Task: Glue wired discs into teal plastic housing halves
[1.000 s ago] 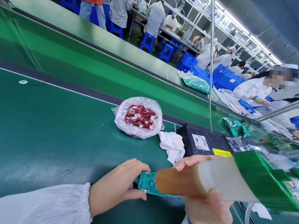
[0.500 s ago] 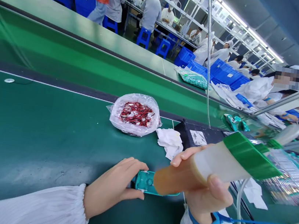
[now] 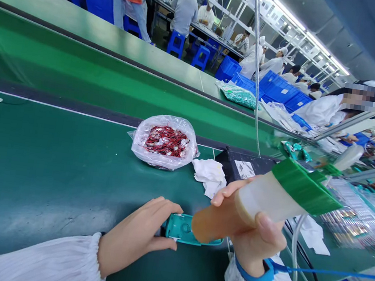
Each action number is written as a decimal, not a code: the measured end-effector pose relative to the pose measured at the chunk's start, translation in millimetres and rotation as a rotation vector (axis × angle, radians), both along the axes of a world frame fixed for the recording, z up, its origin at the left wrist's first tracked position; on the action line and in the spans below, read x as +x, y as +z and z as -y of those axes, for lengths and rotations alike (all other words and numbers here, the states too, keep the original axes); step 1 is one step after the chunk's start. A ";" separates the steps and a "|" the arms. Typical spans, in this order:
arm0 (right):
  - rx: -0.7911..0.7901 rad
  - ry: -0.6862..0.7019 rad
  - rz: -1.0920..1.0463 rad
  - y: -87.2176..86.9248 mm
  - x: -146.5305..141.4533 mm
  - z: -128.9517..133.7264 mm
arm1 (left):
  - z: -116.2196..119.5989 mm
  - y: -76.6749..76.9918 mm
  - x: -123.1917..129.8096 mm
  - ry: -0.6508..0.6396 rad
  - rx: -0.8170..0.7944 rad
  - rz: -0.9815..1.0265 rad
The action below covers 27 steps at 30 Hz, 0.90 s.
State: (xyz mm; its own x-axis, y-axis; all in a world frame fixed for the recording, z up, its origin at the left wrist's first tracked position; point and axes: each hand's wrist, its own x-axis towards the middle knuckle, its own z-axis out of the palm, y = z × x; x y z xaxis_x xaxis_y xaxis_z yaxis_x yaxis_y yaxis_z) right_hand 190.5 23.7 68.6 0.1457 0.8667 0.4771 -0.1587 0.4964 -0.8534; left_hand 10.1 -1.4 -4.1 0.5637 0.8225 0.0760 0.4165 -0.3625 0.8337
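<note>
A teal plastic housing [image 3: 178, 227] lies on the green table, its hollow side up. My left hand [image 3: 142, 234] grips its left end between thumb and fingers. My right hand [image 3: 254, 236] is closed around a bottle [image 3: 268, 196] with a green cap and amber contents, tilted over the right part of the housing. The bottle hides that part and whatever is at its lower tip. A blue band circles my right wrist.
A plastic bag of red wires [image 3: 166, 143] sits beyond the housing, beside crumpled white tissue [image 3: 209, 174]. A black box [image 3: 230, 158] stands behind my right hand. Cables and a tray of small metallic parts [image 3: 354, 219] are at the right. People work in the background.
The view has shifted slightly, so the table items appear a little further left. Both hands keep their holds, with the bottle still over the housing. A background person in orange has changed stance.
</note>
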 end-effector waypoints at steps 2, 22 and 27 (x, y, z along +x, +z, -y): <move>0.005 -0.006 0.002 -0.2 0.0 0.2 | -0.3 0.5 0.2 -0.005 0.011 -0.008; -0.014 0.002 -0.010 0.3 0.1 0.7 | -1.8 -0.3 1.3 -0.006 0.040 -0.002; -0.042 0.036 -0.030 -1.5 0.4 -0.1 | -1.7 0.8 1.4 -0.009 0.041 0.008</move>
State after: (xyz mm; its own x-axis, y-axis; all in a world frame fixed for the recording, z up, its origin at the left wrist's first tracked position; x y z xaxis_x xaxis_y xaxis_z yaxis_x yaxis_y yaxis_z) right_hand 190.9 23.8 67.2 0.1279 0.8909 0.4359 -0.2012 0.4537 -0.8681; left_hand 11.5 0.3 -3.3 0.5705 0.8133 0.1142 0.4064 -0.4004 0.8213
